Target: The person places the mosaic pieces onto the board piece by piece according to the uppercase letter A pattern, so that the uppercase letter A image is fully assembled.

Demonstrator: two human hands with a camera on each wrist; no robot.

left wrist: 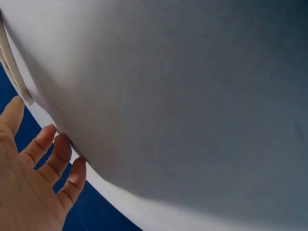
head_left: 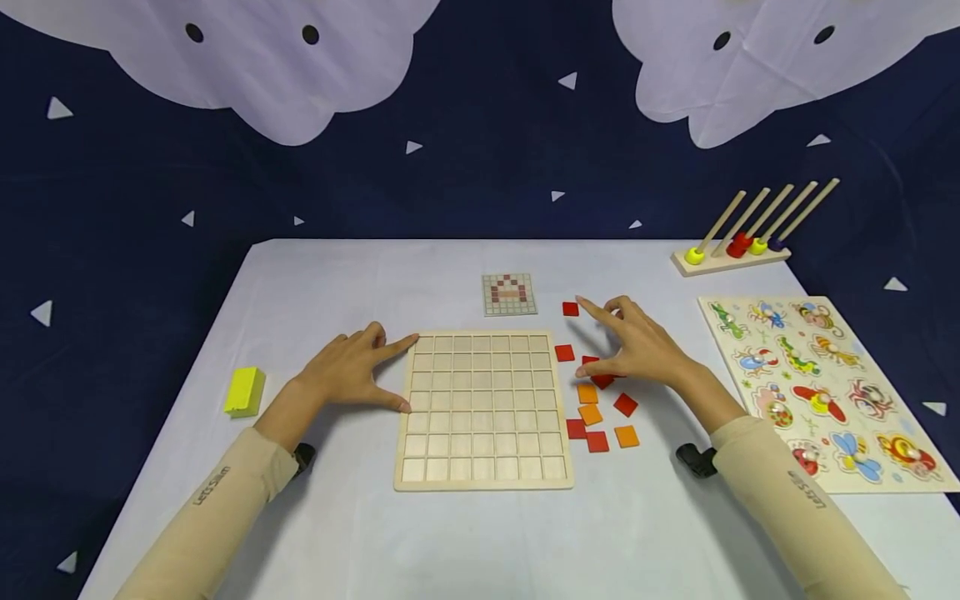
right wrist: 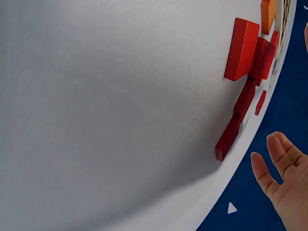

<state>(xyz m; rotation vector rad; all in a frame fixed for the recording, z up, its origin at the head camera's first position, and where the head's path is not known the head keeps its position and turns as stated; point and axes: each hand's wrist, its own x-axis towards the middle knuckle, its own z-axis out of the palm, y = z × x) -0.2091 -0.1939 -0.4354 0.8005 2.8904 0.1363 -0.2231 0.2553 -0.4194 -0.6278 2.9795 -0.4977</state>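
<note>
Board (head_left: 482, 403) touched at nine o'clock by spread left hand (head_left: 348, 371); empty right hand (head_left: 641, 343) held loose at two; tiles (head_left: 597, 442) judged light, stiff, best edge-pinched.

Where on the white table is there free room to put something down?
Bare: on the near side of the grid board, between the sleeves; also beyond the yellow block, left of the pattern card. Crowded: right of the board, where red tiles and orange tiles lie near the right hand.

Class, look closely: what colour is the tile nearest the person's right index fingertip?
Red; that tile shows best in the head view.
</note>
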